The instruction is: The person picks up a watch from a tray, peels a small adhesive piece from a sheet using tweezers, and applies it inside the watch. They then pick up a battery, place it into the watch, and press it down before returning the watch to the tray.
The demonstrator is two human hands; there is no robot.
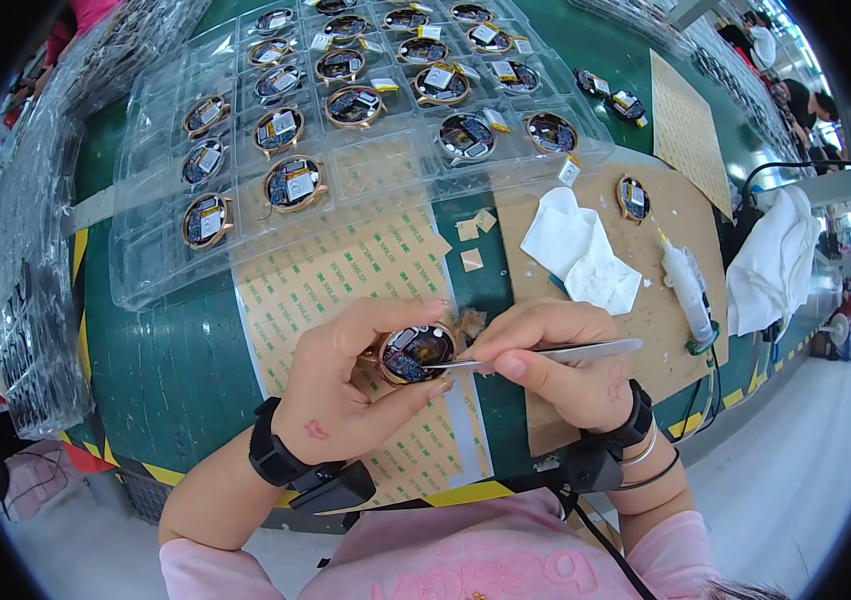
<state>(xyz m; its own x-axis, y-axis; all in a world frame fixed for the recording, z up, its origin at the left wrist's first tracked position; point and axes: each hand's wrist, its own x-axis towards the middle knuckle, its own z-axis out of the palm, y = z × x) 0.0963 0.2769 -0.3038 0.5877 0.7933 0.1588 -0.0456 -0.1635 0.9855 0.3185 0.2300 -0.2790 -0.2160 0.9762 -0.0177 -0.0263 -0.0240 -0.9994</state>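
Observation:
My left hand point(350, 365) grips a round smartwatch case point(417, 352) by its gold rim, its open side facing up with dark electronics showing. In my right hand point(565, 365) a pair of metal tweezers point(585, 351) is pinched, lying nearly level. Their tips reach into the lower part of the case; whether they grasp anything there is too small to tell. Under both hands lies a tan adhesive sheet point(330, 285) with green print. Small tan adhesive squares point(471, 260) sit just beyond the case.
A clear plastic tray point(375, 170) full of similar watch cases spans the far side. To the right, a brown board point(545, 420) carries white cloths point(585, 250), a glue syringe point(685, 285) and another watch case point(633, 198). Stacked clear trays point(30, 330) stand at left.

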